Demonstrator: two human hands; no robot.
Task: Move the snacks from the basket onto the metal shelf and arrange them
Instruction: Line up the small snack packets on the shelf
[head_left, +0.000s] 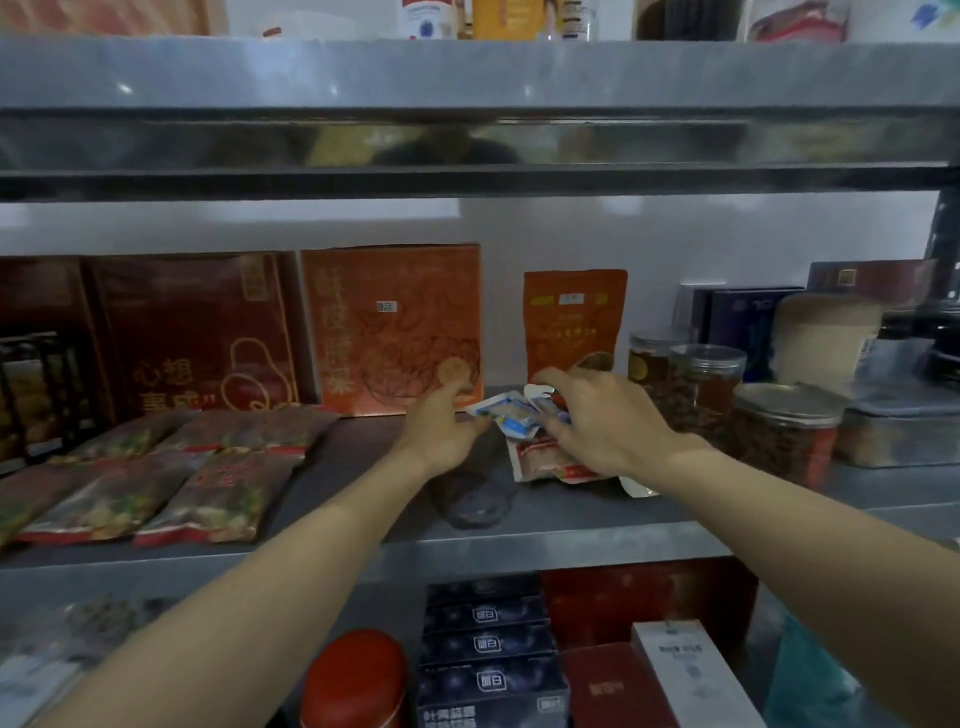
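Dull grey metal shelf (571, 525) carries crinkled white-blue snack packets (511, 415) at mid-board. Over them the right hand (602, 421) curls, pinching one. Beside it the left hand (441, 431) is spread, fingertips at the packet edge. Flat glossy red pouches (156, 483) lie to the left.

Snack packets (145, 478) flat on the metal shelf (519, 540) at left, boxes (392, 330) standing behind, jars (706, 384) at right, small packets (540, 441) between.

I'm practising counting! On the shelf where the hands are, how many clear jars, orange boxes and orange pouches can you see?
Clear jars: 3
Orange box: 1
Orange pouch: 1
Total: 5
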